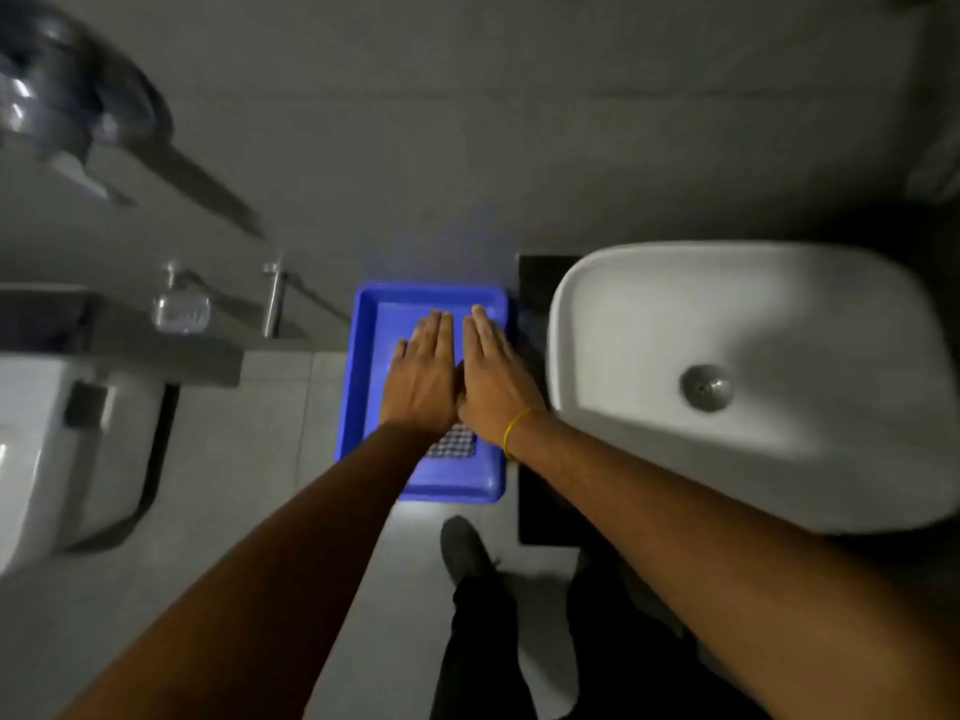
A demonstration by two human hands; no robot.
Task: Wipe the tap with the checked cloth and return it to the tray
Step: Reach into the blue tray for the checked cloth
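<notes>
A blue plastic tray (363, 366) stands against the wall, left of the white basin (779, 324). The checked cloth (453, 443) lies flat in the tray; only a small patch of it shows below my wrists. My left hand (423, 379) and my right hand (493, 381) are stretched out flat side by side over the tray, palms down and fingers straight, covering most of the cloth. I cannot tell whether they touch it. A yellow band circles my right wrist. No tap over the basin is in view.
A toilet (62, 449) stands at the left, under a dark shelf holding a clear soap dish (182, 313). A metal pipe (274, 298) rises beside it. A shiny metal fitting (67, 96) is at the top left. My feet (462, 550) stand on grey floor tiles.
</notes>
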